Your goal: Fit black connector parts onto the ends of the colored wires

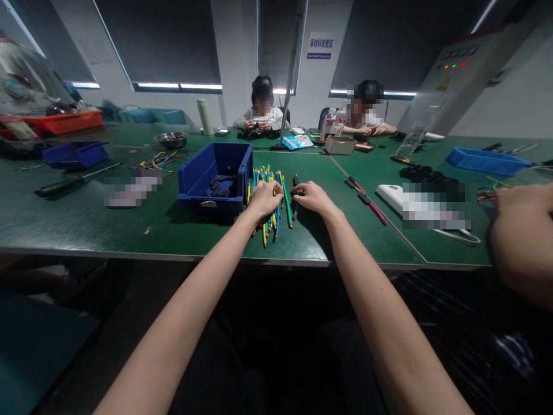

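A pile of short wires [273, 222] in yellow, green and blue, with copper-coloured ends, lies on the green table in front of me. Over this pile is my left hand [265, 199], its fingers curled in and touching the wires; what lies between the fingertips is hidden. To its right, my right hand [314, 197] has thumb and fingers closed on a blue wire with a black sleeve [295, 183] on its upper part. Just left of the pile stands a blue bin [207, 203] holding several small black pieces [222, 185].
A screwdriver [64, 183] and a metal bowl [170, 140] are on the left. Red wires with black sleeves [367, 200] and a white device [389, 195] lie to the right. A co-worker's arm [525, 236] reaches in at the right edge; two people sit opposite.
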`<state>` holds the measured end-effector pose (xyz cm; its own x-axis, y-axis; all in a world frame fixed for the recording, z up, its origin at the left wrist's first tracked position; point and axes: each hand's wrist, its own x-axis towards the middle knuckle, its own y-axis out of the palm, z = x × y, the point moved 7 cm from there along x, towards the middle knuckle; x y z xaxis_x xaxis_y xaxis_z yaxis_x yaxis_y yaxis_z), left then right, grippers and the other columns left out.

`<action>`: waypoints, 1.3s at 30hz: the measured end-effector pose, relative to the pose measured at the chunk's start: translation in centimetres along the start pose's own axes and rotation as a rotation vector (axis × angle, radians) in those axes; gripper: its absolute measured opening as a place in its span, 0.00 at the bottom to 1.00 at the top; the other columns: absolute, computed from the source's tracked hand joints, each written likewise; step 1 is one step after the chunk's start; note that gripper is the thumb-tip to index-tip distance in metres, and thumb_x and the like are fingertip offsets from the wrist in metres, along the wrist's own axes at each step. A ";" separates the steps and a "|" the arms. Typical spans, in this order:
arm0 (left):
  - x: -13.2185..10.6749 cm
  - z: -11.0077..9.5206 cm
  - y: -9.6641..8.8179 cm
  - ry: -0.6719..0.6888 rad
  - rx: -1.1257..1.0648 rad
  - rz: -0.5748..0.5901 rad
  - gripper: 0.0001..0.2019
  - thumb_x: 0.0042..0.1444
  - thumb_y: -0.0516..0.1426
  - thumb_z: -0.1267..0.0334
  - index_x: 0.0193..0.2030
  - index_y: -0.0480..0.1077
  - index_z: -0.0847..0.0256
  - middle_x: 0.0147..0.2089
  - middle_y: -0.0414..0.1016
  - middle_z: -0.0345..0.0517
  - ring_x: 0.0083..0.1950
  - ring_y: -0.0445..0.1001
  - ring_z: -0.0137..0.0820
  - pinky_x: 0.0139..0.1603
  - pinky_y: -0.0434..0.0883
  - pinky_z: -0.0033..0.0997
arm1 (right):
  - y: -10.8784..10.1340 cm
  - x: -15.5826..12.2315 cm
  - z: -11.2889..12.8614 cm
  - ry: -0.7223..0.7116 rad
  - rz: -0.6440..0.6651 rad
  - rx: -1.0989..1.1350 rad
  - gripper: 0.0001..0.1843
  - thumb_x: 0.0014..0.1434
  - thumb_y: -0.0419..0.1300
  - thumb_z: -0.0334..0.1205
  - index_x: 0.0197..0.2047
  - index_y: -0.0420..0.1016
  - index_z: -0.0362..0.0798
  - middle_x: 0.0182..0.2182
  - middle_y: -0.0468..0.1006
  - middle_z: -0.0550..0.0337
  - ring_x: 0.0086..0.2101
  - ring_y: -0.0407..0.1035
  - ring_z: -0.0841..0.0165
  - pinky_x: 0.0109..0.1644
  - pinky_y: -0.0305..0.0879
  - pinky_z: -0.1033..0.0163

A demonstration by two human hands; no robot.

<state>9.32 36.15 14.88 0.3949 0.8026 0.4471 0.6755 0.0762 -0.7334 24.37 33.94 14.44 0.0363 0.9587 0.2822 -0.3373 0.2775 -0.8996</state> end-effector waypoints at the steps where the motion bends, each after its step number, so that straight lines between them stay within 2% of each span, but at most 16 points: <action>1: 0.0 -0.1 0.0 0.004 0.012 0.006 0.04 0.51 0.57 0.67 0.33 0.73 0.56 0.37 0.77 0.46 0.48 0.68 0.43 0.51 0.66 0.42 | 0.0 0.0 -0.1 -0.001 -0.001 0.006 0.19 0.54 0.57 0.41 0.48 0.79 0.52 0.42 0.77 0.53 0.41 0.71 0.64 0.45 0.64 0.64; 6: -0.2 -0.3 0.0 0.016 0.039 0.022 0.05 0.51 0.57 0.67 0.34 0.74 0.56 0.37 0.76 0.48 0.50 0.67 0.44 0.52 0.65 0.44 | -0.2 -0.1 -0.5 0.038 -0.040 -0.008 0.17 0.55 0.54 0.35 0.45 0.79 0.51 0.41 0.78 0.54 0.40 0.71 0.65 0.42 0.63 0.64; 11: -0.1 -0.3 0.2 0.023 0.047 0.028 0.06 0.51 0.57 0.68 0.34 0.74 0.55 0.37 0.75 0.47 0.49 0.67 0.43 0.52 0.65 0.43 | -0.4 -0.5 -0.3 0.068 -0.036 -0.005 0.17 0.55 0.53 0.36 0.45 0.79 0.53 0.38 0.79 0.56 0.38 0.71 0.64 0.41 0.63 0.63; 18: -0.2 -0.4 0.1 0.034 0.087 0.046 0.07 0.53 0.56 0.66 0.36 0.75 0.55 0.37 0.75 0.46 0.50 0.67 0.41 0.52 0.66 0.42 | -1.2 -1.0 -0.1 0.155 -0.019 -0.041 0.19 0.54 0.53 0.37 0.46 0.79 0.55 0.42 0.79 0.57 0.43 0.72 0.62 0.44 0.65 0.62; 26: -0.4 -0.7 0.0 0.016 0.139 0.070 0.08 0.54 0.56 0.65 0.38 0.76 0.55 0.38 0.76 0.44 0.51 0.67 0.39 0.53 0.66 0.38 | -2.0 -1.5 -1.2 0.311 -0.035 -0.061 0.18 0.54 0.54 0.36 0.45 0.79 0.58 0.46 0.78 0.56 0.48 0.71 0.58 0.48 0.66 0.57; 29: -0.4 -0.6 0.0 0.008 0.139 0.075 0.08 0.55 0.56 0.64 0.38 0.76 0.55 0.38 0.76 0.44 0.51 0.67 0.39 0.53 0.66 0.38 | -2.0 -1.6 -1.8 0.385 -0.035 -0.043 0.17 0.54 0.55 0.37 0.46 0.78 0.58 0.46 0.78 0.54 0.47 0.71 0.57 0.47 0.66 0.56; 33: -0.4 -0.6 0.0 0.011 0.125 0.078 0.08 0.54 0.56 0.65 0.38 0.76 0.56 0.37 0.76 0.44 0.50 0.67 0.39 0.53 0.66 0.39 | -2.2 -1.8 -2.6 0.462 -0.061 -0.034 0.18 0.53 0.59 0.42 0.48 0.75 0.52 0.47 0.76 0.49 0.48 0.71 0.56 0.49 0.66 0.54; 39: -0.3 -0.6 0.0 0.020 0.110 0.073 0.08 0.54 0.56 0.66 0.37 0.76 0.56 0.36 0.76 0.45 0.50 0.67 0.39 0.53 0.66 0.40 | -2.1 -1.9 -2.8 0.507 -0.021 -0.026 0.16 0.51 0.61 0.47 0.43 0.78 0.51 0.45 0.77 0.49 0.47 0.71 0.57 0.49 0.66 0.55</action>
<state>9.56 35.56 14.99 0.4531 0.7968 0.3998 0.5725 0.0837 -0.8157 27.60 31.67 14.84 0.4972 0.8608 0.1084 -0.3087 0.2923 -0.9051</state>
